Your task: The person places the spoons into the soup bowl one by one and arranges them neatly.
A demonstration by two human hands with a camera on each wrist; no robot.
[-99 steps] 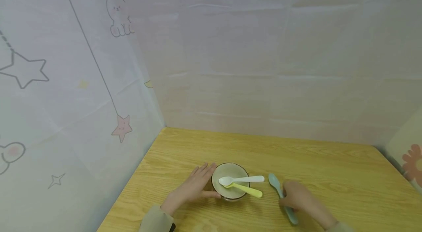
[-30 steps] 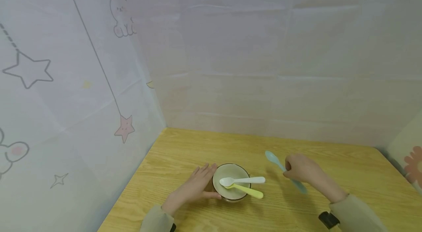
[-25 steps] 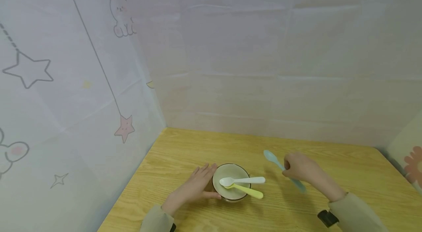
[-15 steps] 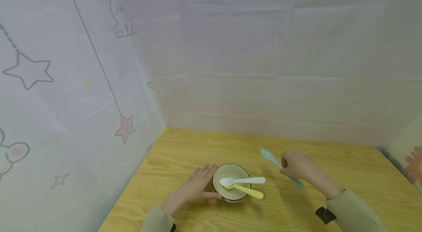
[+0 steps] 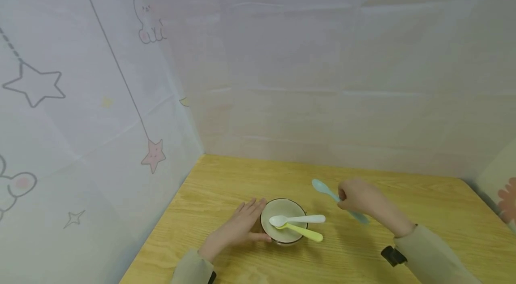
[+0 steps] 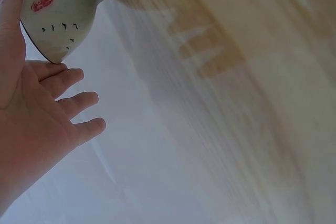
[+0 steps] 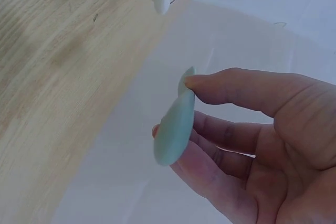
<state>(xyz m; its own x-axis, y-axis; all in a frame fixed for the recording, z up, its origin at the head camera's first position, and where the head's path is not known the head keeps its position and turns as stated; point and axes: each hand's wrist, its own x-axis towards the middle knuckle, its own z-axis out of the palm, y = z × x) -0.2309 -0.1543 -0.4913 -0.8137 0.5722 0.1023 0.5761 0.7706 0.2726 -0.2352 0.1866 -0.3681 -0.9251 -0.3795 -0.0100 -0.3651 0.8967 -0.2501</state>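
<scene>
A cream bowl with a dark rim (image 5: 284, 208) stands on the table in the head view. My left hand (image 5: 239, 226) rests against its left side, fingers straight and thumb stretched along the front. In the left wrist view the bowl's outside (image 6: 63, 9) shows a painted red and green pattern. A white spoon (image 5: 302, 219) and a yellow spoon (image 5: 305, 232) lie in the bowl, handles over the right rim. Right of the bowl, my right hand (image 5: 361, 196) pinches a light blue spoon (image 5: 323, 188) by its handle, raised above the table.
The wooden table (image 5: 250, 176) meets a pale cloth backdrop (image 5: 290, 109) behind and another patterned one (image 5: 80, 140) at the left. A dark wrist strap (image 5: 393, 256) shows by the right sleeve.
My right hand has lifted the light blue spoon from the table and moved it away from me, then slightly left toward the bowl. My left hand stays at the bowl.
</scene>
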